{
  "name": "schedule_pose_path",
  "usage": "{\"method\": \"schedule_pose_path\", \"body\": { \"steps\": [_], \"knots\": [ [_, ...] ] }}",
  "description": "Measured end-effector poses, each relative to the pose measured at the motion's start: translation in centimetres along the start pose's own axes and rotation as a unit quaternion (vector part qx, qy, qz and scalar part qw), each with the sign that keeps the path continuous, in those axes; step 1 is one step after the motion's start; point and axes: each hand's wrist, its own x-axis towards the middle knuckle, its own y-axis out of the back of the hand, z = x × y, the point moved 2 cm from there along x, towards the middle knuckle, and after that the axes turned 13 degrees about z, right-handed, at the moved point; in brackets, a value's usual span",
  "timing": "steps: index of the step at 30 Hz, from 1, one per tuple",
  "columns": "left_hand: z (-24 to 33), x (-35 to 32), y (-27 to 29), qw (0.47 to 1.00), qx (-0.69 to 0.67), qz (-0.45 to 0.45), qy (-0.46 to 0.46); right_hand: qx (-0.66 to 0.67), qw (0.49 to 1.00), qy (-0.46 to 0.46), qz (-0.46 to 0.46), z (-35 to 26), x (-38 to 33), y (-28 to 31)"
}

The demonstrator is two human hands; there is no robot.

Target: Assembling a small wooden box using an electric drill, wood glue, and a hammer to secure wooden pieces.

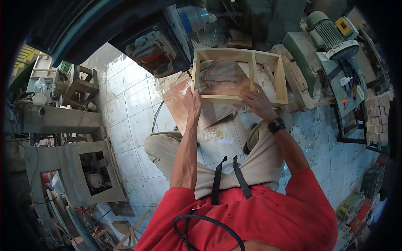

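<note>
A light wooden frame [226, 97], rectangular with one crosspiece towards its right end, is held out in front of me above a brown board [180, 109] on the floor. My left hand [192, 102] grips its near left corner, fingers closed against the wood. At the near rail, beside the crosspiece, my right hand [257, 102] holds the frame, with a dark watch on the wrist. The undersides of both grips are hidden. Just beyond the frame's left end stands a dark machine with a red and yellow switch box [151, 54].
White floor tiles [133, 108] spread around my bent legs. A grey electric motor [328, 33] sits on a machine at the right, near a small table [349, 83] with tools and stacked wood blocks [377, 117]. Grey machine stands [75, 167] line the left. A black cable [157, 117] lies by the board.
</note>
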Motion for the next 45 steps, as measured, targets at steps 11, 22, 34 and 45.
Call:
{"method": "schedule_pose_path", "body": {
  "steps": [11,22,34,45],
  "knots": [
    [0.5,0.5,0.9,1.0,-0.009,-0.022,-0.001,0.034,0.999,-0.028,-0.006,-0.1,0.1,-0.6],
    [1.1,0.3,0.3,0.992,0.001,-0.081,-0.099,-0.025,0.931,-0.318,0.176,0.7,-1.3,4.4],
    [0.2,0.2,0.5,0.988,-0.046,-0.065,0.134,0.064,0.947,-0.311,-0.039,2.7,-2.8,3.4],
    [1.2,0.3,0.0,0.99,-0.012,-0.067,0.122,0.039,0.958,-0.283,-0.03,3.1,-2.9,3.4]
  ]
}}
